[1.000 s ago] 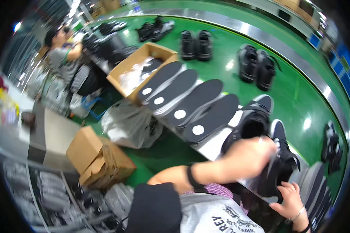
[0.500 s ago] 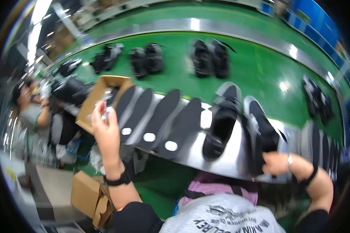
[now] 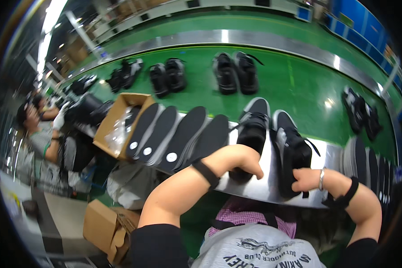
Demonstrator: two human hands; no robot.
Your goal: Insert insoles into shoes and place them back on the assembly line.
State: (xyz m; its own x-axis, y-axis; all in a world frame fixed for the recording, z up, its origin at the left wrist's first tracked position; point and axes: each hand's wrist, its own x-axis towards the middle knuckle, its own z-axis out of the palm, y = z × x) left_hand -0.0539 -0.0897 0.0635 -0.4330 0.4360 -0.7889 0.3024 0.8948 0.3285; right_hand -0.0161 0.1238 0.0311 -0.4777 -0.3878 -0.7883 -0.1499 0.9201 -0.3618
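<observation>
Left hand: the left hand is bent over the heel end of the left shoe, thumb out toward the gap between the shoes; its fingers are mostly hidden, so I cannot tell whether they grip.
Right hand: the right hand has its fingers bent at the heel opening of the right shoe; whether they close on it, I cannot tell.
Shoe place: both stand side by side on the shiny metal table, mostly beyond the hands.
Shoe direction: toes point away from the person, heels toward the body; the long axes lean slightly together at the toes.
Shoe make: dark uppers, rounded toes edged in pale grey; a loose black strip sticks out from the right one.
Insoles: flat, dark, rounded insoles lie in overlapping stacks to the left, some with round white stickers.
Box: an open cardboard box beyond them holds crinkled clear plastic.
</observation>
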